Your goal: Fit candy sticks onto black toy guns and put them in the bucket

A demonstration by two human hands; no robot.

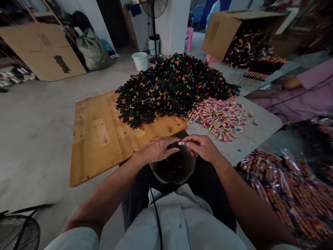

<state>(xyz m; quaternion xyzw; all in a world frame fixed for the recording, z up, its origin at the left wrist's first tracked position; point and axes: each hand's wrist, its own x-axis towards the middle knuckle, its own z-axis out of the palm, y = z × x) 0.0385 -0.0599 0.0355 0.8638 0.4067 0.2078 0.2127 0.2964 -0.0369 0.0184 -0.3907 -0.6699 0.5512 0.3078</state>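
Observation:
My right hand (203,146) is closed, its fingertips pinching a small pink-and-white cylinder (181,143) with printing on it. My left hand (159,148) is open, fingers stretched toward that cylinder and thumb apart; whether its fingertip touches the piece I cannot tell. Both hands hover over a bucket (191,166) between my knees, with dark pieces inside. Ahead lies a large heap of black plastic pieces with orange and green tips (169,86). Beside it, on the right, spreads a pile of small pink, red and yellow cylinders (221,116).
A wooden board (104,139) lies under the heap's left part; a grey tabletop (262,111) is on the right. Bagged orange-and-black goods (283,194) fill the lower right. A person's pink sleeve (312,90) shows there. An open carton (221,34) stands behind, a fan (19,232) lower left.

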